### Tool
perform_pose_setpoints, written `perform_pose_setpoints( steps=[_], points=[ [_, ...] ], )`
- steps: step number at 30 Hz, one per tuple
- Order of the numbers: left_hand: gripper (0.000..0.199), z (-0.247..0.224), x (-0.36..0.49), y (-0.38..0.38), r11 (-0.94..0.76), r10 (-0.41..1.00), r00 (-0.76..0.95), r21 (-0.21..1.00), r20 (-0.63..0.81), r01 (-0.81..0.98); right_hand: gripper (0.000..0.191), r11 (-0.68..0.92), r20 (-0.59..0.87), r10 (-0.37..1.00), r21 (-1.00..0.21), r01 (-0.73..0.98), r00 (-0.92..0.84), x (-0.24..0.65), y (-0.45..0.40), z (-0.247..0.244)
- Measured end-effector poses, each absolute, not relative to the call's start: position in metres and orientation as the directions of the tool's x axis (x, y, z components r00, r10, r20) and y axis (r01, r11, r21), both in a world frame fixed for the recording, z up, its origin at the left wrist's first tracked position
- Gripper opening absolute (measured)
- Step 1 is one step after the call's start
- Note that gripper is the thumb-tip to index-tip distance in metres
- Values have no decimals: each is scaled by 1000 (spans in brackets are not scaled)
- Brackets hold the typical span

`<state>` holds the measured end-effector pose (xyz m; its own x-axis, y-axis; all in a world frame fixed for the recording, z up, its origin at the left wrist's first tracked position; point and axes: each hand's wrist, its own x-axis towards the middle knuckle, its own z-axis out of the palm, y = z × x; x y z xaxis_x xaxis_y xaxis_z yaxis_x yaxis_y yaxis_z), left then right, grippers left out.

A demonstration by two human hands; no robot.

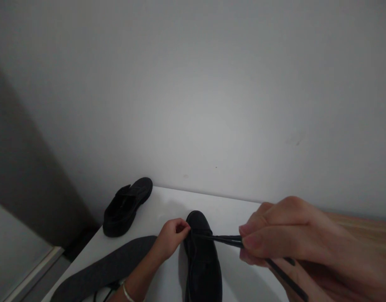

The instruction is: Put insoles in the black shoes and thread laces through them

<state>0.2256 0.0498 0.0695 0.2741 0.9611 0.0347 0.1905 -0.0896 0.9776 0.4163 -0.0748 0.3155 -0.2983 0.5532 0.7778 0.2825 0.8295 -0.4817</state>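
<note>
A black shoe point(205, 268) lies on the white table point(168, 205), its toe toward the wall. At the left side of its upper part, my left hand point(172, 237) is closed in a pinch; what is between the fingertips is too small to make out. My right hand point(284, 230), large at the right, grips black laces point(226, 239) pulled out from the shoe toward the right. The dark strands stretch from the shoe to the fingers and hang on below the hand.
Another black shoe point(126, 207) stands at the table's back left corner. A dark grey insole-shaped piece point(108, 268) lies front left, partly under my left forearm. A pale wall point(212, 105) rises behind the table. Wooden flooring point(366, 235) shows at the right.
</note>
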Motion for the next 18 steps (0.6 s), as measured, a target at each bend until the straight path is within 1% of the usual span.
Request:
perform_pose_setpoints(
  steps=[4, 7, 10, 12, 15, 18],
  points=[
    [19, 70, 232, 47, -117, 963, 258, 979, 71, 168, 26, 824, 796, 555, -489, 285, -242, 411, -74, 314],
    [12, 71, 234, 38, -182, 962, 230, 973, 146, 144, 28, 848, 785, 527, -466, 250, -325, 412, -71, 318],
    [12, 70, 229, 28, -235, 951, 232, 966, 205, 111, 27, 865, 789, 500, -438, 245, -357, 415, -70, 320],
    [23, 68, 224, 23, -246, 941, 258, 966, 218, 82, 20, 846, 796, 523, -442, 298, -304, 416, -72, 318],
    [48, 65, 221, 16, -242, 928, 303, 969, 215, 54, 15, 802, 789, 568, -467, 373, -235, 414, -75, 311],
    [60, 65, 225, 9, -227, 932, 304, 972, 198, 62, 15, 801, 781, 572, -464, 380, -252, 411, -77, 311]
  ],
)
